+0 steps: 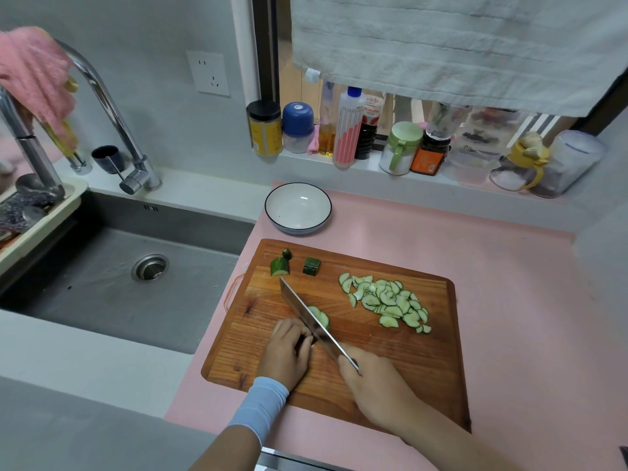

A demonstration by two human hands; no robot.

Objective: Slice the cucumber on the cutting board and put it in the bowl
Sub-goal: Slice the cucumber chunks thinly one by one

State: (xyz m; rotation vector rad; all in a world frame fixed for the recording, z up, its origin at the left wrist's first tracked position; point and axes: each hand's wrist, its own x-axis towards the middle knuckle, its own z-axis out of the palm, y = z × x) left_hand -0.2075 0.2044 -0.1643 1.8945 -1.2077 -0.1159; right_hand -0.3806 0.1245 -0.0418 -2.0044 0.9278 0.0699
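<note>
A wooden cutting board [373, 368] lies on the pink counter. My left hand [289, 351] presses down a cucumber piece, mostly hidden under its fingers. My right hand [373, 385] grips the handle of a knife [312, 321], whose blade rests against the left fingers. Two fresh slices [321, 316] lie just right of the blade. A pile of half-moon slices [387, 302] covers the board's right part. Two cucumber end pieces [280, 266] [311, 266] sit at the board's far left edge. The white bowl [324, 202] with a dark rim stands behind the board with no cucumber in it.
A steel sink [136, 266] with a tall faucet [112, 113] lies left of the board. Several jars and bottles [350, 130] line the windowsill behind the bowl. A grey towel [441, 45] hangs above them. Pink counter [526, 300] extends to the right.
</note>
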